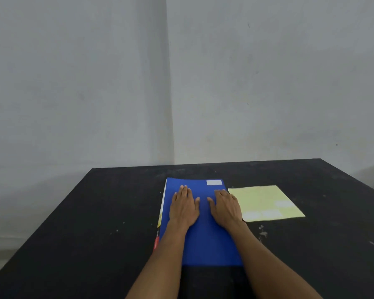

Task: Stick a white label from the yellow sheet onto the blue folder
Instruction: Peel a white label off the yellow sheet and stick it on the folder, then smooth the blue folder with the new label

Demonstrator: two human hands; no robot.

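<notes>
A blue folder (205, 240) lies closed on the black table (84, 244), long side running away from me. A white label (214, 182) is stuck near its far right corner. My left hand (184, 207) rests flat, palm down, on the folder's left half. My right hand (225, 207) rests flat on its right half, fingers reaching the folder's right edge. Neither hand holds anything. The yellow sheet (261, 197) lies flat just right of the folder, with a few white labels (265, 213) left along its near edge.
Grey walls meet in a corner behind the table. The table's far edge runs just beyond the folder. Pale scuff marks (262, 233) dot the tabletop near the sheet. Coloured page edges (158, 231) show along the folder's left side.
</notes>
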